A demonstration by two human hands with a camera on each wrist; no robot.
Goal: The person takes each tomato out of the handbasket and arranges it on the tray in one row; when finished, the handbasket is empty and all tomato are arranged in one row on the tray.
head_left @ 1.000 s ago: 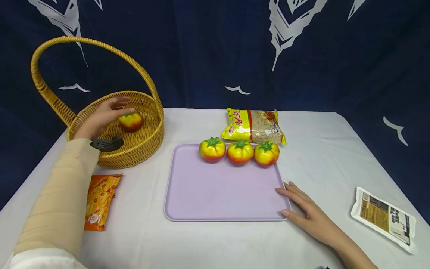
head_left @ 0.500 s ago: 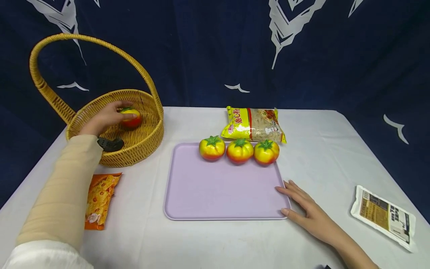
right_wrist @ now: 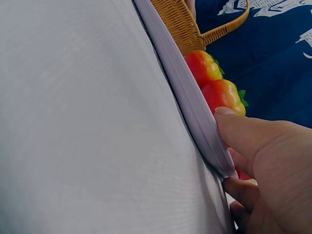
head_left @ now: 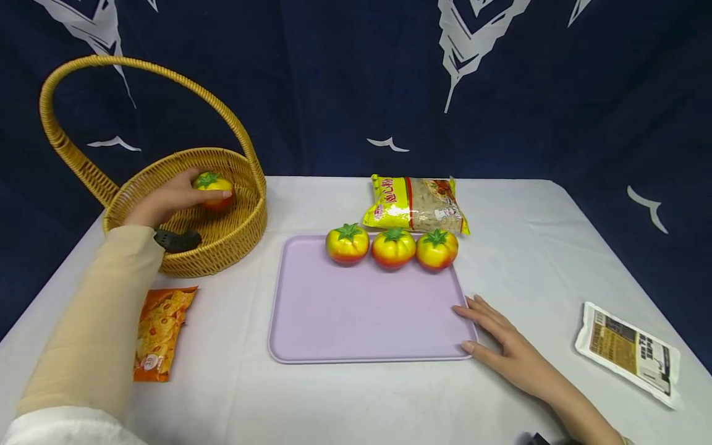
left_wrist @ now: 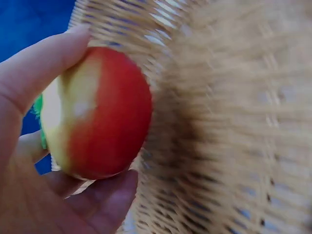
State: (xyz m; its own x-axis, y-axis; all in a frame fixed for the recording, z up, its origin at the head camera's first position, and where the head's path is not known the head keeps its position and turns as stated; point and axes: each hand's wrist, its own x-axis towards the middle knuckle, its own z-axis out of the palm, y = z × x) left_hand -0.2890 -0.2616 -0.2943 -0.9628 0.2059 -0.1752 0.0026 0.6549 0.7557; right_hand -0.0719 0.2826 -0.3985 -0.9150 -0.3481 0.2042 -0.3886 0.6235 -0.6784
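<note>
Inside the wicker basket [head_left: 245,238], my left hand [head_left: 167,199] grips a toy tomato [head_left: 218,185], yellow on top and red below with green leaves. The left wrist view shows thumb and fingers curled round the tomato [left_wrist: 109,112], close to the woven wall. My right hand [head_left: 508,346] rests at the right edge of a lilac tray [head_left: 356,315], its fingers fairly straight. In the right wrist view the thumb of the right hand [right_wrist: 282,161] touches the tray rim [right_wrist: 190,112]. Three more toy tomatoes [head_left: 393,249] stand in a row along the tray's back edge.
A yellow noodle packet [head_left: 414,204] lies behind the tray. An orange snack bag [head_left: 161,334] is by my left forearm, in front of the basket. At the far right lies a white packet [head_left: 628,352]. The basket's tall handle [head_left: 167,74] arches above my left hand.
My left hand has come down onto the tomato in the basket and taken hold of it; the tomato has tilted slightly upright. The right hand stays at the tray. The view shifts slightly.
</note>
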